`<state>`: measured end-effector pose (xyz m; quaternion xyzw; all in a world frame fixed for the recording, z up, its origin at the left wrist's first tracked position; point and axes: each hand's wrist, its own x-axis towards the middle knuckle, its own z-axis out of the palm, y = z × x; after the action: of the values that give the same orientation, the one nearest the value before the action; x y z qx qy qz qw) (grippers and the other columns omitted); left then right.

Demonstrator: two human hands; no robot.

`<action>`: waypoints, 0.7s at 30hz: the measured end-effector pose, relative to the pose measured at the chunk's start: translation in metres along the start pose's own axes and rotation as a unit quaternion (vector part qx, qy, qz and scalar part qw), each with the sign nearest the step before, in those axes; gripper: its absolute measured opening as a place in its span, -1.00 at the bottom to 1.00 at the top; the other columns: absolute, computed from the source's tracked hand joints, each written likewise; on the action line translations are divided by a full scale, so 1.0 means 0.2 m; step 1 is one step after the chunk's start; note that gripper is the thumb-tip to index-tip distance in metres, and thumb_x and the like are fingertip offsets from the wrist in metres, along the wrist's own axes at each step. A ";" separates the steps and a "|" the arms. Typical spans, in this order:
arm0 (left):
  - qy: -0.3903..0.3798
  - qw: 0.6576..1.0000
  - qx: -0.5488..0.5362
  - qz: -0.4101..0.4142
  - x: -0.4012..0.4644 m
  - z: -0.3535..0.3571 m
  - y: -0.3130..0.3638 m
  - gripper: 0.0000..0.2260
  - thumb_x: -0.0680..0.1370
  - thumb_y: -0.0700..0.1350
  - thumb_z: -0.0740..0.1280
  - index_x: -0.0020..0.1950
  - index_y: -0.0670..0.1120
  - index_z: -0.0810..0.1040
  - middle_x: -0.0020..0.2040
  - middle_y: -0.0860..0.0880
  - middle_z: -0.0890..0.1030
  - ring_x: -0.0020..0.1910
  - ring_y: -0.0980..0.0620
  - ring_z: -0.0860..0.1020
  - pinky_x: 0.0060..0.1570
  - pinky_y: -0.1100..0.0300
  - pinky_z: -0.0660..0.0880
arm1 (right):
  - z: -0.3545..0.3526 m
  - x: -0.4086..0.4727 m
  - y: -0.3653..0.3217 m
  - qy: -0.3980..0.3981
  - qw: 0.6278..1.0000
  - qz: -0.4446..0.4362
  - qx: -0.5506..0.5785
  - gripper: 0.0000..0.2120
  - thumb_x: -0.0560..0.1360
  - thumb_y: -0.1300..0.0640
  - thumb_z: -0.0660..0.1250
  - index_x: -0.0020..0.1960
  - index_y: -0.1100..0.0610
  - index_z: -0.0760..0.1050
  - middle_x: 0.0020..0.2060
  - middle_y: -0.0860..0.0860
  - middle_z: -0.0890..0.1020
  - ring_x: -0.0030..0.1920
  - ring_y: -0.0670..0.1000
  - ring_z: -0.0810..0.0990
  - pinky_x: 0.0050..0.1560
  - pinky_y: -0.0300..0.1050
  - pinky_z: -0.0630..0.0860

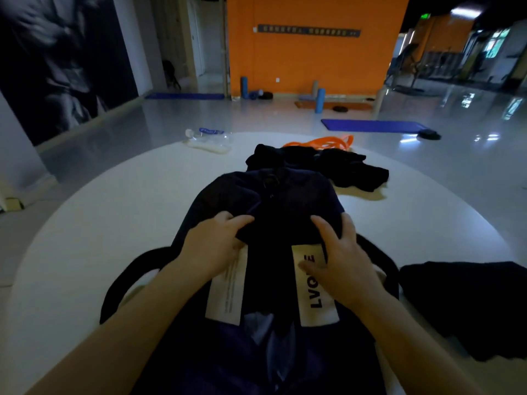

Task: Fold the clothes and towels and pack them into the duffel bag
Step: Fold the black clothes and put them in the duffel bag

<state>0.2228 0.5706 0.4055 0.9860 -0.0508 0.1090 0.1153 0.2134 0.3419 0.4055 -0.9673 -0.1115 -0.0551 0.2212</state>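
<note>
Your left hand (219,246) and right hand (339,258) gripping dark folded cloth (285,223) on the navy duffel bag (256,352), white table (114,223).

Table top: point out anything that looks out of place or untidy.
A clear plastic water bottle lies on its side near the far edge of the white table. Beside the orange resistance band, a black garment sits crumpled and unfolded beyond the duffel bag. Nothing appears spilled or damaged.
</note>
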 end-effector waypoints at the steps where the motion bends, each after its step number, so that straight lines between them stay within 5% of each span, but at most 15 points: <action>1: 0.016 1.000 -0.009 0.006 0.00 -0.01 0.00 -0.53 0.55 -0.14 0.30 0.43 0.16 0.36 0.22 -0.01 0.47 0.08 -0.05 0.54 0.00 0.15 0.48 | 0.01 0.01 -0.01 -0.013 1.000 -0.005 0.021 -0.22 0.47 0.03 0.42 0.52 -0.12 0.01 0.51 0.14 -0.08 0.33 0.16 0.39 0.20 -0.08 0.45; 4: 0.043 0.998 -0.038 0.007 0.01 -0.13 -0.02 -0.47 0.45 -0.30 0.34 0.36 0.09 0.48 0.12 -0.09 0.54 0.10 -0.11 0.54 0.00 0.19 0.37 | -0.04 0.05 -0.02 -0.001 0.998 -0.055 0.028 -0.23 0.46 0.26 0.38 0.51 -0.11 0.07 0.41 0.09 0.17 0.18 0.10 0.49 0.10 -0.16 0.51; 7: 0.075 0.997 -0.031 0.003 0.03 -0.43 -0.08 -0.50 0.43 -0.31 0.37 0.31 0.07 0.53 0.16 -0.10 0.57 0.14 -0.11 0.51 0.13 0.08 0.37 | -0.25 0.09 -0.03 0.009 0.996 -0.089 -0.003 -0.30 0.46 0.26 0.34 0.49 -0.10 0.15 0.31 0.05 0.30 0.19 0.09 0.47 0.13 -0.17 0.43; 11: 0.051 0.999 0.011 0.003 0.16 -0.70 -0.12 -0.59 0.55 -0.25 0.31 0.32 0.12 0.50 0.23 -0.04 0.52 0.03 0.06 0.42 0.05 0.15 0.33 | -0.54 0.23 -0.01 -0.033 0.997 -0.049 -0.053 -0.27 0.45 0.21 0.40 0.51 -0.07 0.14 0.38 0.04 0.28 0.33 0.05 0.33 0.10 -0.22 0.26; 16: 0.001 0.999 0.052 0.009 0.39 -0.53 -0.12 -0.60 0.58 -0.24 0.25 0.37 0.11 0.46 0.35 -0.07 0.46 0.27 -0.06 0.42 0.18 0.18 0.29 | -0.47 0.45 0.06 -0.108 0.989 0.004 -0.101 -0.30 0.47 0.21 0.39 0.52 0.01 0.15 0.36 0.10 0.29 0.31 0.11 0.36 0.22 -0.10 0.38; 21: -0.033 0.995 0.090 0.017 0.59 -0.26 -0.24 -0.60 0.61 -0.21 0.20 0.39 0.15 0.44 0.16 -0.08 0.47 0.18 -0.09 0.47 0.10 0.17 0.33 | -0.28 0.65 0.22 -0.186 0.967 0.026 -0.172 -0.44 0.50 0.13 0.36 0.45 0.08 0.27 0.29 0.17 0.35 0.22 0.15 0.44 0.21 -0.04 0.44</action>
<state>0.3328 0.6212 0.4720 0.9944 -0.0617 0.0823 0.0228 0.3456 0.3038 0.4589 -0.9865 -0.1146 0.1132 0.0278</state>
